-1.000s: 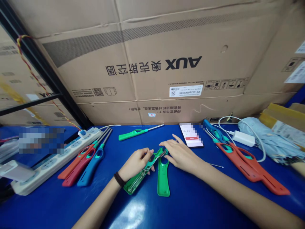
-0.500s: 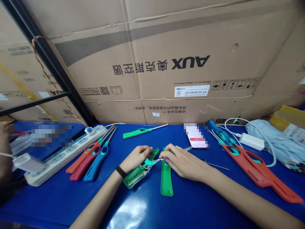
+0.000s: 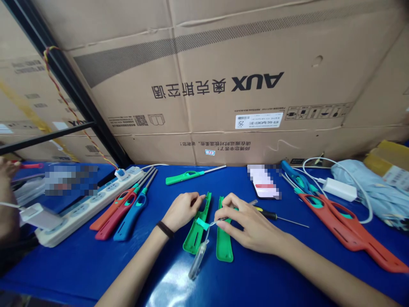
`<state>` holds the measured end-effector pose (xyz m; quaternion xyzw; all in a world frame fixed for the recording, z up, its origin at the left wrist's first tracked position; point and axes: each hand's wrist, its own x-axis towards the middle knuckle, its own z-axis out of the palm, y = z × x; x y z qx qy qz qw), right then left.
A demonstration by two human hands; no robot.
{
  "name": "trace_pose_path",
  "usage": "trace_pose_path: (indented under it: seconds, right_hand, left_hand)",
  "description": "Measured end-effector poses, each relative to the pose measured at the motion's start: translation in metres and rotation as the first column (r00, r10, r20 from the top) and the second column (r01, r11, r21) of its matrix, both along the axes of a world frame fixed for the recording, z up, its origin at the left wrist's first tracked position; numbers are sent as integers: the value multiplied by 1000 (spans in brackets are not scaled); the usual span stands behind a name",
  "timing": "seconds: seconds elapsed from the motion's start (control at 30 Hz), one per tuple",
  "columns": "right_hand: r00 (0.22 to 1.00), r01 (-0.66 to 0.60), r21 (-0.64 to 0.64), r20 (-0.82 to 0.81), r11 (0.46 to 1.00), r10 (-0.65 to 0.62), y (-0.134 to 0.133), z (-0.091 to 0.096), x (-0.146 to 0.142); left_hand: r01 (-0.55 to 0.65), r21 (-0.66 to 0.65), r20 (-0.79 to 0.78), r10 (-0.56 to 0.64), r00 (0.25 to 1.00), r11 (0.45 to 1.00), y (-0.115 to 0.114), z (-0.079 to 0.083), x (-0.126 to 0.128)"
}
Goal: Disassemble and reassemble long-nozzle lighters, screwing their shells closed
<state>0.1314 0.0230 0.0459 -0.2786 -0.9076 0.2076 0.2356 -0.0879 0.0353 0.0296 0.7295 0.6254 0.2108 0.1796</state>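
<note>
My left hand (image 3: 187, 209) is closed on the top end of a green lighter shell half (image 3: 192, 238), which slants with its inside facing up. My right hand (image 3: 244, 219) pinches the lighter's thin wire and tube (image 3: 212, 223) between thumb and fingers. Attached to them are a teal trigger (image 3: 202, 224), overlapping the left shell half, and a clear gas tank (image 3: 198, 261) just below it. A second green shell half (image 3: 224, 246) lies hollow side up, its upper part partly behind my right fingers. A metal nozzle tip (image 3: 254, 202) shows beyond that hand.
A screwdriver (image 3: 271, 214) lies right of my right hand. Whole lighters include a green one (image 3: 185, 176) behind, a blue one (image 3: 129, 219) among several left, and an orange one (image 3: 345, 230) right. A power strip (image 3: 92, 204), phone (image 3: 263, 183) and another person's hand (image 3: 8, 170) are around.
The gas tank and trigger have come out of the left shell half, the tank now lying nearer me. My left hand has turned that half more upright. More of the screwdriver handle shows.
</note>
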Motion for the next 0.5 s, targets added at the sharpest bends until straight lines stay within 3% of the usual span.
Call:
trace_pose_path:
  seconds: [0.23, 0.5]
  right_hand:
    - [1000, 3, -18, -25, 1000, -4, -4, 3, -3]
    - [991, 83, -26, -100, 996, -85, 2, 3, -1]
  left_hand:
    - [-34, 57, -141, 42, 989, 998, 0, 0, -3]
    - [-20, 160, -134, 42, 990, 987, -5, 7, 0]
